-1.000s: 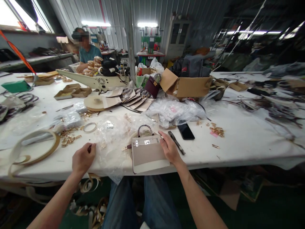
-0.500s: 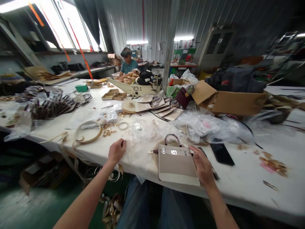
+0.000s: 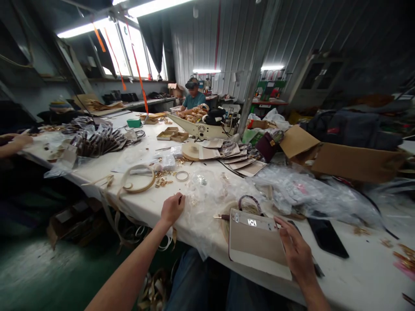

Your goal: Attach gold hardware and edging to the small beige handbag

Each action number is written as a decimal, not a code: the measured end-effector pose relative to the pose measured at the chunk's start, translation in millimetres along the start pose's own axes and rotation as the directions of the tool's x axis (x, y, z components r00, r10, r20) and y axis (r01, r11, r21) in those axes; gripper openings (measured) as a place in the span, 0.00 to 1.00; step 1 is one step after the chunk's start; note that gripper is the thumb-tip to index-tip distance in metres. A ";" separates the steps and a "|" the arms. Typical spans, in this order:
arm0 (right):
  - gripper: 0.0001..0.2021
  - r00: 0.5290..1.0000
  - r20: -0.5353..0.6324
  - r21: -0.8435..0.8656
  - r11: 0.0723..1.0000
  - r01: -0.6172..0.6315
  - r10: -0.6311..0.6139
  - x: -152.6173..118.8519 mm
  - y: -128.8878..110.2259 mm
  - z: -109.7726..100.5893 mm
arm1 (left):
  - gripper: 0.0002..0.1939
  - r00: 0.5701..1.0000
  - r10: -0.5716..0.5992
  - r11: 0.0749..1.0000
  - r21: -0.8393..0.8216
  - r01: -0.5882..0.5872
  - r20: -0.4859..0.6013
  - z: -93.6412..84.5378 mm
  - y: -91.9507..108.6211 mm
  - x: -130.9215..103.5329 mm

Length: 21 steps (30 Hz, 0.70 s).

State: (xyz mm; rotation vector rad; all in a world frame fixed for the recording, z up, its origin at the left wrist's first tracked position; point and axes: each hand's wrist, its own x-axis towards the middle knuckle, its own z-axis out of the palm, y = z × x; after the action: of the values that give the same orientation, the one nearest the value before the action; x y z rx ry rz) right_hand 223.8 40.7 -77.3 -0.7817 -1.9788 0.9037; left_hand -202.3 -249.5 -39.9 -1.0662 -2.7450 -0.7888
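My right hand [image 3: 296, 247] grips the right edge of a beige handbag panel [image 3: 257, 242], thumb on top. The panel has a dark edge, a silvery metal plate and small fittings near its upper side. It lies at the table's front edge, over a tape roll that is partly covered. A dark strap with a metal end [image 3: 221, 216] sticks out at its left, and a dark looped handle [image 3: 249, 197] shows behind it. My left hand [image 3: 173, 209] is closed in a pinch above the table edge, beside clear plastic film [image 3: 202, 211]; what its fingers hold is too small to tell.
A black phone [image 3: 328, 237] lies right of my right hand. Ahead are gold fittings [image 3: 163, 179], tape rings [image 3: 139, 178], stacked panels [image 3: 241, 162] and plastic bags [image 3: 301, 185]. A cardboard box [image 3: 353, 162] stands at right. A co-worker [image 3: 193, 97] sits opposite; another person's hand [image 3: 21, 140] is at far left.
The view has turned left, so the table's things appear farther right and another person's hand shows at far left. My left hand stays closed; my right keeps its grip on the handbag panel.
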 end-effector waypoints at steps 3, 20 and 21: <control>0.30 1.000 0.007 0.005 1.000 -0.028 0.028 -0.6 1.9 -0.5 | 0.15 1.000 -0.008 1.000 -0.027 0.008 0.001 0.4 -0.3 -0.2; 0.36 0.998 -0.020 -0.025 0.998 -0.058 0.058 2.3 -11.0 -1.6 | 0.38 0.964 -0.246 0.704 -0.665 0.249 0.100 -46.6 -5.8 17.8; 0.36 0.998 -0.025 -0.019 0.998 -0.053 0.052 2.2 -11.1 -1.1 | 0.41 0.956 -0.282 0.653 -0.713 0.254 0.082 -58.0 -10.5 14.9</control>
State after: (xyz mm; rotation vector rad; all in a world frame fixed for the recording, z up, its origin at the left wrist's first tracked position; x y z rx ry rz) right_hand 221.5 36.7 -67.0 -0.8555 -1.9562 0.9020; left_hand -225.9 -275.9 9.5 -0.6732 -2.6066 -2.0324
